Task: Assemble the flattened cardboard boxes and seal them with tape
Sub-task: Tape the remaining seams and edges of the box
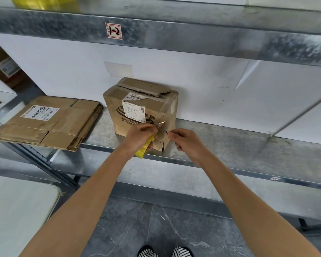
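Note:
An assembled brown cardboard box (137, 108) with white labels stands on the metal shelf (220, 145), its top flaps closed but ragged. My left hand (139, 136) grips a yellow tape roll (145, 147) in front of the box's lower front face. My right hand (185, 141) pinches the end of a clear tape strip (160, 127) that runs from the roll across the box's front corner. A stack of flattened cardboard boxes (48, 121) lies on the shelf to the left.
An upper shelf beam (156, 30) with a label reading 1-2 hangs overhead. A white panel (211, 86) backs the shelf. A pale table top (17, 210) is at lower left, and my striped shoes (165, 252) stand on grey floor tiles.

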